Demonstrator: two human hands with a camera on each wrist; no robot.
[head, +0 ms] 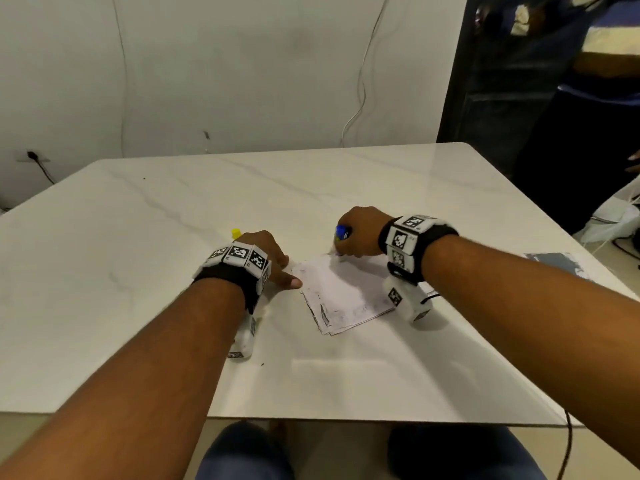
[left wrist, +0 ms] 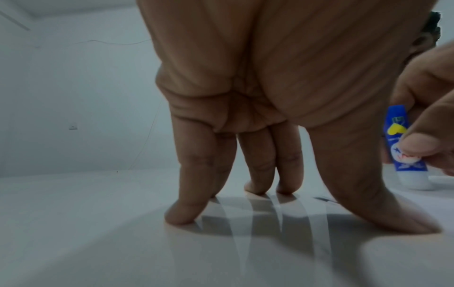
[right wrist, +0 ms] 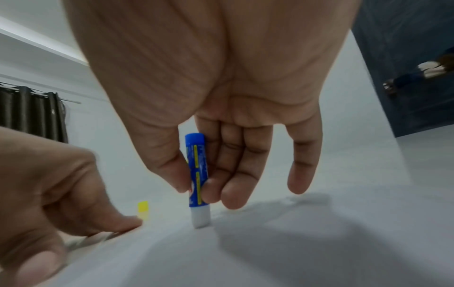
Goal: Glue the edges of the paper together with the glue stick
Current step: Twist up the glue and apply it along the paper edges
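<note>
At the far left, a wall socket with a black plug sits low on the pale wall, and thin cables hang down the wall toward the bench. The bench is a glossy white slab with faint grey veins, and its near edge shows above the person's blue-trousered knees.

The left hand rests on the bench just left of the paper, fingers straight and spread, their tips pressing the surface and holding nothing; the thumb tip lies at the paper's left corner. Just beyond this hand a small yellow cap stands on the bench.

The paper, a small folded white sheet with smudged dark print along its edges, lies flat in the middle of the bench, turned at an angle.

The right hand is over the paper's far edge, thumb and fingers pinching a blue glue stick. The stick stands nearly upright with its white tip down on the paper.

To the right, a grey patch marks the bench's edge. Behind it are a dark doorway and a person in a striped top, blurred. The right wrist view shows a dark curtain at the room's left side.
</note>
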